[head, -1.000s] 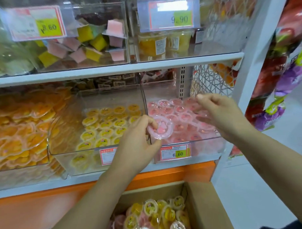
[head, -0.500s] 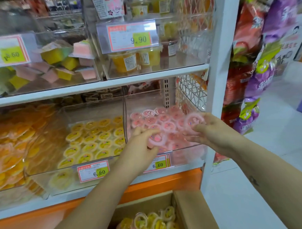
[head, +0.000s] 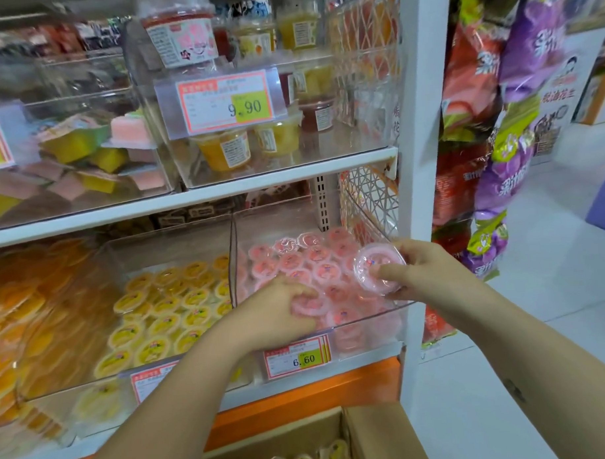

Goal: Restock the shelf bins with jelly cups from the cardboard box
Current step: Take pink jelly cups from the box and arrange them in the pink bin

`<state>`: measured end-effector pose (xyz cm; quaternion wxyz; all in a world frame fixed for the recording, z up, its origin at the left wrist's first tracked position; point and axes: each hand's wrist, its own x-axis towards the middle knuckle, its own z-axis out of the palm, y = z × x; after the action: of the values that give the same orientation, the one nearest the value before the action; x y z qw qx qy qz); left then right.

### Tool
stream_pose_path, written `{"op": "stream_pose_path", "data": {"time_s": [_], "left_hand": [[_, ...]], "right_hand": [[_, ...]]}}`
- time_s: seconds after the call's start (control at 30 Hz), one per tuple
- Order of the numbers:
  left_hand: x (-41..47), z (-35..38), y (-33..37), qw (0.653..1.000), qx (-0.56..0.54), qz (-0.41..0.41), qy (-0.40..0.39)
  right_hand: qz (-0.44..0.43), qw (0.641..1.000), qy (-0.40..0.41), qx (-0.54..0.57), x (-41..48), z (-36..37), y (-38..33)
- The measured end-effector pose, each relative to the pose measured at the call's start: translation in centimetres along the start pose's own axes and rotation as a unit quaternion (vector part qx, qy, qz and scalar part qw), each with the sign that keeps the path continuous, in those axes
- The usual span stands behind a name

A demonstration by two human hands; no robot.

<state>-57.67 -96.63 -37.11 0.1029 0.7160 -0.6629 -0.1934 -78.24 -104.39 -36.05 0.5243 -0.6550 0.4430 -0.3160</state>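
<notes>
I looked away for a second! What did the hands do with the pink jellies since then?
The left hand brought its pink jelly cup down from in front of the pink bin into it, and still grips it among the front cups. The right hand, which was reaching over the bin, now pinches another pink cup at the bin's right side. The yellow cups stayed put.

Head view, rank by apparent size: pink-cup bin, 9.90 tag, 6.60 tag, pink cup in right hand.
1. pink-cup bin
2. 9.90 tag
3. 6.60 tag and the pink cup in the right hand: they look about alike, so I am not ranking them.
</notes>
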Motion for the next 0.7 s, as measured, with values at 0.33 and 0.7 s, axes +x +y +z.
{"op": "stream_pose_path", "data": {"time_s": [0.33, 0.7], "left_hand": [[1.2, 0.6, 4.9, 0.967, -0.213, 0.029, 0.133], [6.7, 1.1, 5.8, 0.987, -0.153, -0.049, 0.007]], "right_hand": [[-0.003, 0.997, 0.026, 0.070, -0.5, -0.6, -0.1], [-0.087, 0.971, 0.104, -0.195, 0.3, -3.0, 0.8]]}}
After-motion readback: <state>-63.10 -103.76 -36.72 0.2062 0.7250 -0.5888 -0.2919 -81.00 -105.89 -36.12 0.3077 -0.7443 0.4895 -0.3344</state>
